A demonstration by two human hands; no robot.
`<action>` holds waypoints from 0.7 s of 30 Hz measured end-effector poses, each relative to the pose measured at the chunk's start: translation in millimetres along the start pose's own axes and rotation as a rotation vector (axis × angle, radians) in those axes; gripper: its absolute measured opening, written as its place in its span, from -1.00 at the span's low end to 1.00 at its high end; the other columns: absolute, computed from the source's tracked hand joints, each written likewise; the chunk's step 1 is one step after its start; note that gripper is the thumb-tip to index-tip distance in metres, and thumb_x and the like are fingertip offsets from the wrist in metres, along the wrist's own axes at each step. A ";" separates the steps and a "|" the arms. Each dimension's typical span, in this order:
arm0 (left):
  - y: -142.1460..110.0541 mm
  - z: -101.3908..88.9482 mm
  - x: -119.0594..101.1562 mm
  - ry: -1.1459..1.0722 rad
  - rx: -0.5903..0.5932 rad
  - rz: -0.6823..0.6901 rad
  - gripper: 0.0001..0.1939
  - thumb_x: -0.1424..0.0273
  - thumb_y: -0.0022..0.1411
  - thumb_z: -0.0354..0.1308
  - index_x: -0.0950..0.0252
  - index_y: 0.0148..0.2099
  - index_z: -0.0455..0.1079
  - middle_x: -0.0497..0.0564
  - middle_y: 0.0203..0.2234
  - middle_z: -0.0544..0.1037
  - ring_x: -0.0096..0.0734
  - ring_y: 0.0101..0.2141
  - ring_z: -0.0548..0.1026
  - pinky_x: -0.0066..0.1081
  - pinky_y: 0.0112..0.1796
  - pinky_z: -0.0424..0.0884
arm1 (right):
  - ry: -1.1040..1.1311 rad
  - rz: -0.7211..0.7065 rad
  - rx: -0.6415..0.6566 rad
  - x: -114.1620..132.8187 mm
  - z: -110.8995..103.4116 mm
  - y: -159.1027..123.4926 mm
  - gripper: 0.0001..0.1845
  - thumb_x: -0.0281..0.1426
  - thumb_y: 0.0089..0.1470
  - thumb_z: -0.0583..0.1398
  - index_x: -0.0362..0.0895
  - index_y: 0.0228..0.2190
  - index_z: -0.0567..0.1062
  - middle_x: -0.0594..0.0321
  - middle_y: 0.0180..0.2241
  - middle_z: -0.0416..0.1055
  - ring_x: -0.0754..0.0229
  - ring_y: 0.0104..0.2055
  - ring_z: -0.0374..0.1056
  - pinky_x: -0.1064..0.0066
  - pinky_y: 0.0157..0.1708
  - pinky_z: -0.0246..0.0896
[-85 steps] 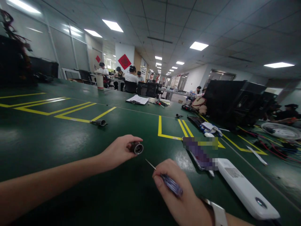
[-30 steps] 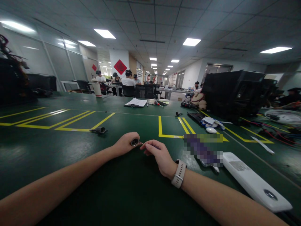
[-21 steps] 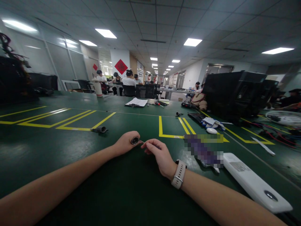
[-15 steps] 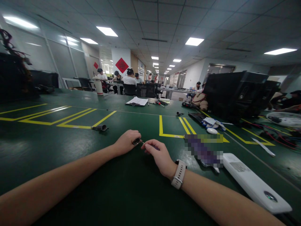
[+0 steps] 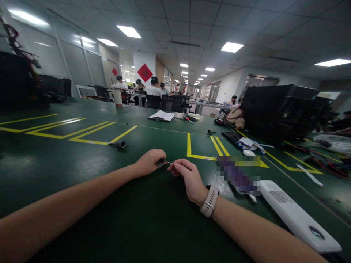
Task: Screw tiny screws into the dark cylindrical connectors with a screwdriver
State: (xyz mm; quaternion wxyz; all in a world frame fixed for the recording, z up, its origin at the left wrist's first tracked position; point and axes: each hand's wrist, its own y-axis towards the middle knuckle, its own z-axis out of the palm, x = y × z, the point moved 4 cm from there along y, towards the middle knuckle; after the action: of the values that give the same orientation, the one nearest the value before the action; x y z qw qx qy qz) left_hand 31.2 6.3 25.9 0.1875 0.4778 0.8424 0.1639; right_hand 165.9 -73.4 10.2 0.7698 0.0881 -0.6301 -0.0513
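Note:
My left hand point(image 5: 148, 161) rests on the green table point(image 5: 82, 168) with its fingers closed round a small dark cylindrical part point(image 5: 160, 162), open end turned right. My right hand point(image 5: 186, 174), a pale watch on its wrist, pinches a thin screwdriver point(image 5: 168, 162). The metal tip reaches into the part's open end. Most of the screwdriver's handle is hidden inside my fingers.
A second small cylindrical part point(image 5: 118, 144) lies by the yellow floor-style lines. To the right lie a white flat device point(image 5: 296, 215), a blurred-out object point(image 5: 238, 175), gloves and a mouse point(image 5: 248, 146), a black case point(image 5: 276, 113), cables. Papers point(image 5: 161, 115) and seated people are farther back.
Since 2.8 s ago my right hand moved up to the left hand and put the screwdriver tip into the part. In the last second both hands barely shifted.

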 end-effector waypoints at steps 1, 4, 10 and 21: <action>-0.2 -0.1 -1.0 0.014 0.004 0.000 -0.84 0.40 0.16 0.03 0.31 -0.47 0.24 -0.07 -0.56 0.33 -0.42 -0.48 0.32 -0.44 -0.42 0.20 | -0.054 -0.011 0.002 -0.4 0.9 -0.4 -0.86 -0.35 -0.02 0.16 -0.16 -0.48 0.48 0.24 -0.46 0.44 0.23 -0.38 0.28 0.37 -0.34 0.13; -1.0 -0.9 -3.3 0.038 0.013 0.000 -0.87 0.46 0.15 0.00 0.31 -0.46 0.26 -0.05 -0.55 0.34 -0.39 -0.46 0.32 -0.41 -0.39 0.20 | -0.126 -0.014 0.024 -0.9 2.6 -0.7 -0.85 -0.34 -0.03 0.16 -0.16 -0.47 0.49 0.23 -0.45 0.43 0.23 -0.38 0.27 0.37 -0.35 0.13; -1.6 -1.4 -2.7 -0.005 0.018 0.028 -0.83 0.38 0.18 0.00 0.30 -0.45 0.24 -0.07 -0.56 0.33 -0.42 -0.47 0.32 -0.43 -0.39 0.21 | 0.065 0.079 0.030 2.0 0.4 0.3 -0.86 -0.36 -0.08 0.18 -0.18 -0.53 0.48 0.21 -0.49 0.46 0.24 -0.43 0.28 0.38 -0.38 0.14; -1.8 1.1 2.0 -0.063 0.000 0.028 -0.78 0.31 0.18 0.01 0.31 -0.46 0.21 -0.10 -0.59 0.31 -0.49 -0.52 0.31 -0.50 -0.47 0.20 | 0.130 0.085 0.038 2.3 0.9 -0.9 -0.85 -0.35 -0.08 0.18 -0.18 -0.51 0.48 0.21 -0.48 0.47 0.26 -0.45 0.28 0.39 -0.39 0.12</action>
State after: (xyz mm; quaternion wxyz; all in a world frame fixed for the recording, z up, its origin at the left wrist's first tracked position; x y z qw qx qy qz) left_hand 29.4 7.3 23.9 0.2114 0.4945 0.8294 0.1512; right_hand 165.5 -74.7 12.3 0.8087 0.0787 -0.5829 -0.0007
